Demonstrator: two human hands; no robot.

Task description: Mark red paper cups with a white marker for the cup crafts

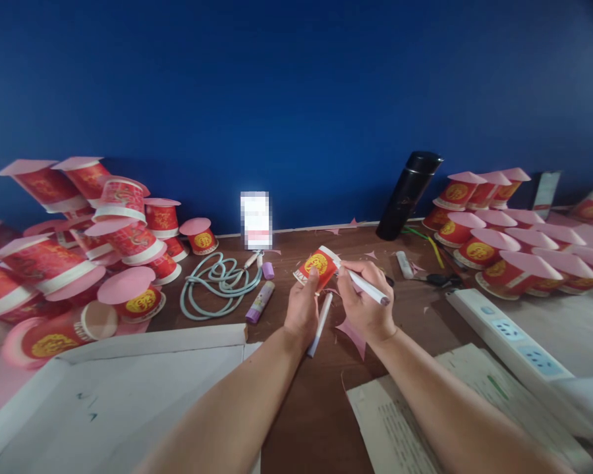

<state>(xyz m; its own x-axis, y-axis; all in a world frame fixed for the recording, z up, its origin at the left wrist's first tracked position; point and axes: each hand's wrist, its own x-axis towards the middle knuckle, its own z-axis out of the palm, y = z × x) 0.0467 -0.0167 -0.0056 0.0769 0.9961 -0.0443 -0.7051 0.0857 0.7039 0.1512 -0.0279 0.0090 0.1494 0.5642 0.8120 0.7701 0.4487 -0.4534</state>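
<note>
Tilted in my left hand point(304, 308) is a red paper cup point(318, 263) with a gold emblem and white bands. My thumb presses on its side. A white marker point(369, 288) sits in the closed fingers of my right hand point(370, 309), its dark end pointing toward me. Its other end meets the cup's edge, where my fingers partly hide it. On the table between my wrists lies a second white marker-like stick point(320, 326). Beside it is a scrap of pink paper point(352, 337).
Red cups with pink discs point(128, 240) pile up at left; more stand in rows point(504, 253) at right. A black flask point(409, 195), coiled cable point(220, 286), glue stick point(260, 301), power strip point(511, 336), cardboard point(400, 428) and white box lid point(143, 388) surround my hands.
</note>
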